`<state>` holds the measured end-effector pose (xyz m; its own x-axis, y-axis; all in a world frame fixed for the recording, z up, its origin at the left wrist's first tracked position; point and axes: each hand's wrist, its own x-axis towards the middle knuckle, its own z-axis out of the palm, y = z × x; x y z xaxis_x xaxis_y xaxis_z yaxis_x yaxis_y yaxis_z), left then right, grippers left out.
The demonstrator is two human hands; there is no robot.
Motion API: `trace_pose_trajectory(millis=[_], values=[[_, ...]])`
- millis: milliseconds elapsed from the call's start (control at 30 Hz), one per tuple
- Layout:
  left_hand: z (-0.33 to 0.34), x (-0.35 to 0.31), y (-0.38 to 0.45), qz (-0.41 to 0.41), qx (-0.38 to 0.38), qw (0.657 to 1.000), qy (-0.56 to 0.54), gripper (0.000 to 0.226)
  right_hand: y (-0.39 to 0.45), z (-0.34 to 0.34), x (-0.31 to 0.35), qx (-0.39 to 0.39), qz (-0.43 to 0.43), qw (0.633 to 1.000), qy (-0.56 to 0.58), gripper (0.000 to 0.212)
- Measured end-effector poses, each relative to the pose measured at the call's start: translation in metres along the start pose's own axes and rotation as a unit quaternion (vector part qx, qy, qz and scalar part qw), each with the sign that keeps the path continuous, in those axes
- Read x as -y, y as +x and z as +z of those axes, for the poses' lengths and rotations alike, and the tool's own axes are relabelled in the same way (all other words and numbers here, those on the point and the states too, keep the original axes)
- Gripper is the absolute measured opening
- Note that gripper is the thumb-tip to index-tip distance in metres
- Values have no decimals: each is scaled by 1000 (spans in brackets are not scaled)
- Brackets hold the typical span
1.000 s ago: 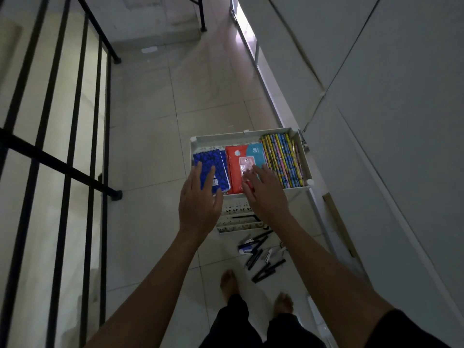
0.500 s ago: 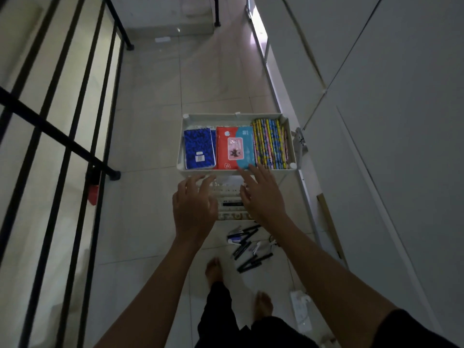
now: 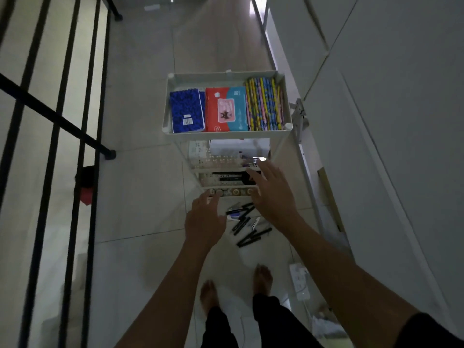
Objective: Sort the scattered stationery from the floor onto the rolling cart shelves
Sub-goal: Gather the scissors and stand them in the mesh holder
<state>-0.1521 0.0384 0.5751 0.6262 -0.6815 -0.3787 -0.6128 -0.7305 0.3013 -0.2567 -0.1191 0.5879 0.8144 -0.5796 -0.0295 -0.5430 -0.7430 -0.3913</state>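
Note:
A white rolling cart (image 3: 227, 76) stands ahead. Its top shelf holds a blue notebook (image 3: 186, 111), red and teal notebooks (image 3: 226, 109) and a row of patterned pencils (image 3: 265, 104). Lower shelves (image 3: 221, 163) show below, one with dark pens on it. Several black pens and markers (image 3: 247, 226) lie scattered on the floor in front of the cart. My left hand (image 3: 204, 221) hovers open over the floor at the cart's foot. My right hand (image 3: 272, 193) is open, fingers spread, in front of the lower shelves. Neither hand holds anything.
A black metal railing (image 3: 57, 116) runs along the left. A white wall (image 3: 376, 121) closes in on the right. A white power strip (image 3: 300, 281) lies on the floor at right. My bare feet (image 3: 236, 290) stand just behind the pens.
Both hands have drawn back from the top shelf and dropped toward the lower shelves and the floor pens. The view has tilted down, so the cart sits higher in frame.

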Motion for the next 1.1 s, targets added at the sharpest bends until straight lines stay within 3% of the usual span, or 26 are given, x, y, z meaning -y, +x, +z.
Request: trace_pose_trajectory(millis=[133, 300, 633, 867, 1000, 1100], values=[[34, 18, 4, 4, 105, 994, -21, 67, -35, 42, -10, 86, 77, 989, 93, 56], [89, 41, 23, 22, 130, 991, -28, 67, -71, 113, -34, 155, 173, 964, 128, 58], [205, 69, 83, 23, 138, 990, -4, 66, -83, 215, -110, 200, 184, 960, 73, 59], [335, 110, 167, 74, 154, 985, 22, 53, -58, 351, -186, 220, 241, 936, 130, 50], [401, 148, 228, 109, 232, 966, -6, 36, -25, 439, -226, 320, 231, 908, 141, 35], [434, 170, 276, 130, 220, 967, 5, 32, 6, 495, -250, 386, 206, 892, 116, 27]])
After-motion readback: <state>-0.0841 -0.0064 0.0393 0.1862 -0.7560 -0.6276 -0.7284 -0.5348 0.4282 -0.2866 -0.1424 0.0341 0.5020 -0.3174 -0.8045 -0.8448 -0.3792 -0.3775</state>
